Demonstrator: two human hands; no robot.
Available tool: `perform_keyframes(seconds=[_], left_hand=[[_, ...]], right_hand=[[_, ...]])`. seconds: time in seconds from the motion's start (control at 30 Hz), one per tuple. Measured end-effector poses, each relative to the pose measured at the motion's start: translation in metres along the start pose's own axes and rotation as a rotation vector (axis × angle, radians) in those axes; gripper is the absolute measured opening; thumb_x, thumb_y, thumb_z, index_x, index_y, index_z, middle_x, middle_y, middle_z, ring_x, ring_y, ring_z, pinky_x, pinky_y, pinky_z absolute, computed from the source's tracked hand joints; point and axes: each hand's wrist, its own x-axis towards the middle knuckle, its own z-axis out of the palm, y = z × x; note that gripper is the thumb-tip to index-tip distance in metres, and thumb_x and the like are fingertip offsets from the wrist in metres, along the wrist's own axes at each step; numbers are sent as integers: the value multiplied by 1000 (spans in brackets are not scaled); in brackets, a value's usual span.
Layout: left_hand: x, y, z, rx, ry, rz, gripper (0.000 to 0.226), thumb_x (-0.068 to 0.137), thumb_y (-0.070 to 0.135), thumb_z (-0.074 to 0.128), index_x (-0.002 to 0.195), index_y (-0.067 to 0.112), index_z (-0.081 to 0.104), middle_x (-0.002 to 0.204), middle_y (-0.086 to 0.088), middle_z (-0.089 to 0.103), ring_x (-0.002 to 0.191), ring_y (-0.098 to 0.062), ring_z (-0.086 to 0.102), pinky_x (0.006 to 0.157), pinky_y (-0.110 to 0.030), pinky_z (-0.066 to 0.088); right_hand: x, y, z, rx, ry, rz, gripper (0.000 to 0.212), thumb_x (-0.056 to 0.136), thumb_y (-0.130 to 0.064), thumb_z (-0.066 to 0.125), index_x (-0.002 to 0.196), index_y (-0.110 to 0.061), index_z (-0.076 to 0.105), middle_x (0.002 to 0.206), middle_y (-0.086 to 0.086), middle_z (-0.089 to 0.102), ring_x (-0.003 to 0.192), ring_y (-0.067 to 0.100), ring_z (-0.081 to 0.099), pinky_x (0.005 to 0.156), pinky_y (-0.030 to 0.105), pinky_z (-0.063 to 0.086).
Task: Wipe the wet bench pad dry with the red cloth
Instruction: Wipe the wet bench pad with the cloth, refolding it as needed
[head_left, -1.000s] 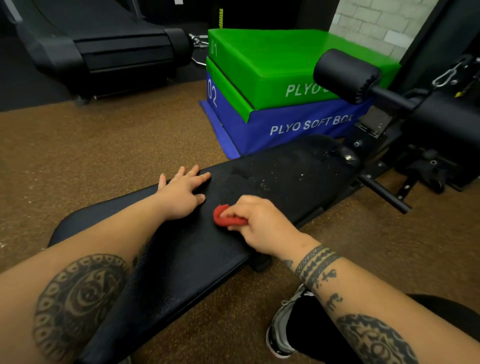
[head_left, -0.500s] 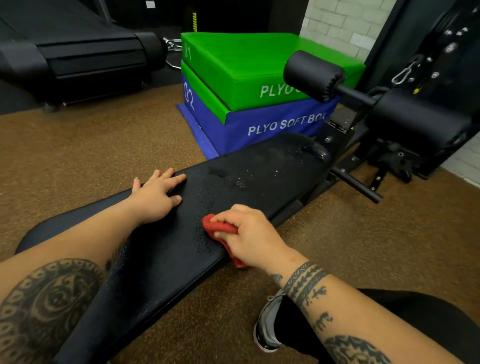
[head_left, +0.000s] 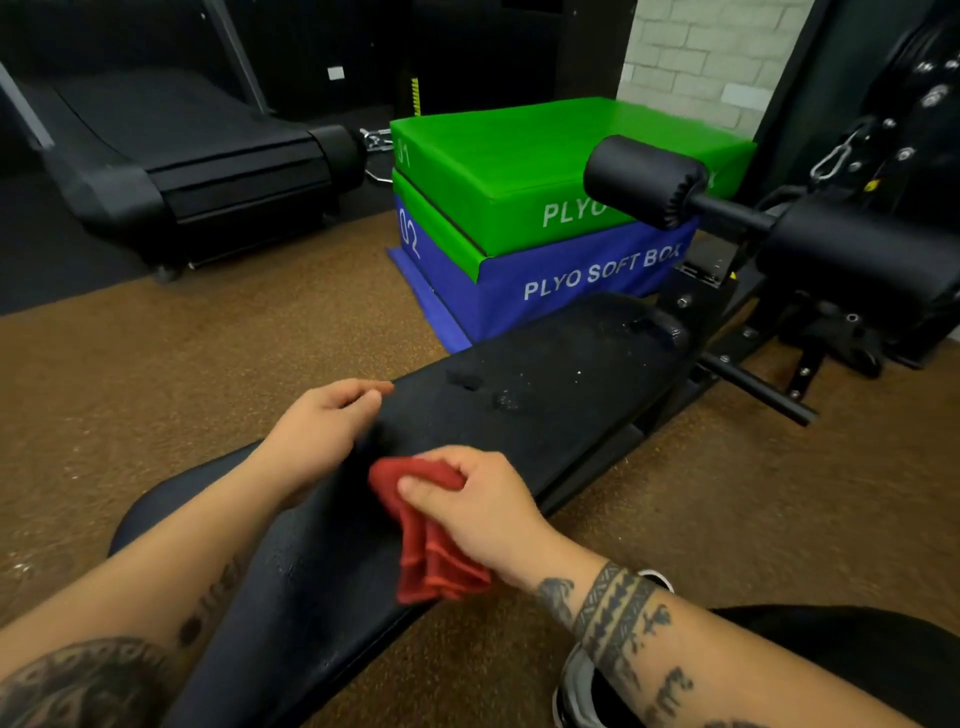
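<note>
A long black bench pad (head_left: 561, 395) runs from lower left to upper right, with water droplets and wet patches on its far half. My right hand (head_left: 483, 504) grips the red cloth (head_left: 426, 540), which hangs folded below my fingers over the pad's near edge. My left hand (head_left: 322, 431) sits on the pad's far edge, turned on its side with the fingers curled over the rim.
Stacked green (head_left: 519, 166) and blue plyo soft boxes (head_left: 571, 280) stand just behind the bench. A black foam roller pad (head_left: 644, 182) and machine frame (head_left: 753, 384) rise at the right. A treadmill (head_left: 208, 161) is at the back left. My shoe (head_left: 576, 691) rests on the brown floor.
My right hand has lifted and pulled the red cloth back, so it now hangs loose. My left hand has turned from flat to gripping the pad's far edge.
</note>
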Motion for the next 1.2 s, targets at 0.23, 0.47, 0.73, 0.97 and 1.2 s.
perform_keyframes(seconds=[0.23,0.47,0.73,0.97,1.2], left_hand=[[-23,28,33,-286,-113,12,38,89,39,66,126,31,60,119,1,70,110,-18,67,96,-37,53],[-22,-10,25,207,-60,286,46,82,50,63,127,43,54,116,14,67,108,-5,63,101,-38,49],[-29,-38,52,828,-25,587,51,80,71,50,125,48,56,116,21,55,114,-17,42,91,-41,25],[13,-32,55,890,173,459,36,79,62,55,103,35,60,99,11,56,103,-23,45,82,-42,31],[59,-19,42,877,386,186,33,90,52,51,106,24,57,113,-3,60,111,-32,45,89,-48,30]], right_hand=[[35,-38,-20,891,-151,380,84,93,-73,30,129,-5,62,125,17,69,116,30,64,107,48,46],[56,-36,-98,-208,252,150,34,93,-50,57,96,-20,74,99,-4,76,101,22,69,83,35,51],[40,20,-79,-1022,4,155,62,82,-64,62,137,-39,51,142,-5,43,130,27,35,105,48,34],[44,20,-82,-1048,-17,165,62,81,-66,62,136,-40,51,139,-6,42,128,24,36,104,48,35],[44,18,-86,-1063,-34,140,62,82,-69,59,136,-41,51,132,-8,46,124,22,38,102,48,36]])
